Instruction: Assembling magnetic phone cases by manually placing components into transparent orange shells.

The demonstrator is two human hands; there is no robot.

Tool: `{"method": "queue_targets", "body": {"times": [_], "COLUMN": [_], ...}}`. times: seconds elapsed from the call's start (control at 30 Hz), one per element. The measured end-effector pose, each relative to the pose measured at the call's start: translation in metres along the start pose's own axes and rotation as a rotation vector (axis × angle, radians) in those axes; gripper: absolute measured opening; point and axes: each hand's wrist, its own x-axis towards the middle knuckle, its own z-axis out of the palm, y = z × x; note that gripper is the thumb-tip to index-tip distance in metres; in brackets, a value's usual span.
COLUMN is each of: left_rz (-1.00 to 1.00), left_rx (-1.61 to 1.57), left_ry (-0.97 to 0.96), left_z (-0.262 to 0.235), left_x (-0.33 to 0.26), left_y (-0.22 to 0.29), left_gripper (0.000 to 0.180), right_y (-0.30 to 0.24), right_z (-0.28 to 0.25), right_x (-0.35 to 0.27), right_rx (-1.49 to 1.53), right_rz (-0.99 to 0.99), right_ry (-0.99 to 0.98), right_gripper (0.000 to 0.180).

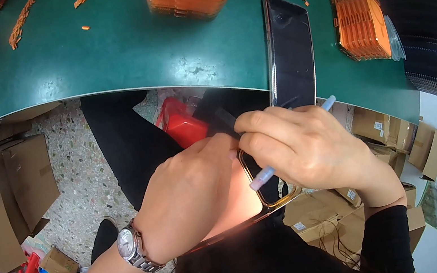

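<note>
1. Evidently, the peach-backed phone case (243, 192) lay beneath and between both hands, on the body side of the green table (105, 68).
2. Its visible lower edge climbed gently rightward; the long axis seemed to follow that slope, though the left hand (190, 192) covered too much to be sure.
3. The gold-rimmed opening (281, 202) sat toward the case's right end, nearer the right hand (299, 143).
4. That hand, fingers curled, held a pale pen-like stick (262, 178) slanting down-left; its lower tip overlapped the opening's rim, contact uncertain.
5. The left hand lay across the peach face, fingertips close to the right's; whether it gripped the case could not be told.
6. Hidden were the stick's middle and the case's left part. A dark strip (225, 117) by the fingertips was hard to identify, and the right hand masked the near end of the dark phone-shaped slab (289, 51).
</note>
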Motion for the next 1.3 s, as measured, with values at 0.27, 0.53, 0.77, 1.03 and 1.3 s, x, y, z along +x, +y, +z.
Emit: {"method": "queue_targets", "body": {"times": [0.27, 0.53, 0.77, 1.03, 1.3], "left_rz": [0.016, -0.021, -0.059, 0.071, 0.155], "left_rx": [0.006, 0.068, 0.074, 0.335, 0.495], "left_ry": [-0.022, -0.048, -0.031, 0.055, 0.123], "left_z": [0.004, 0.008, 0.016, 0.051, 0.047], "left_x": [-0.011, -0.017, -0.024, -0.030, -0.034], "left_y": [0.001, -0.002, -0.018, -0.082, -0.086], "left_gripper": [0.010, 0.009, 0.011, 0.017, 0.020], "right_y": [-0.008, -0.016, -0.022, -0.010, -0.018], "right_z": [0.010, 0.021, 0.038, 0.108, 0.109], "right_x": [-0.009, -0.011, -0.014, -0.014, -0.006], "right_rx": [0.062, 0.002, 0.115, 0.365, 0.113], "right_rz": [-0.006, 0.045, 0.215, 0.254, 0.298], "right_ry": [0.120, 0.089, -0.127, -0.101, -0.159], "right_gripper": [0.018, 0.021, 0.025, 0.027, 0.045]}}
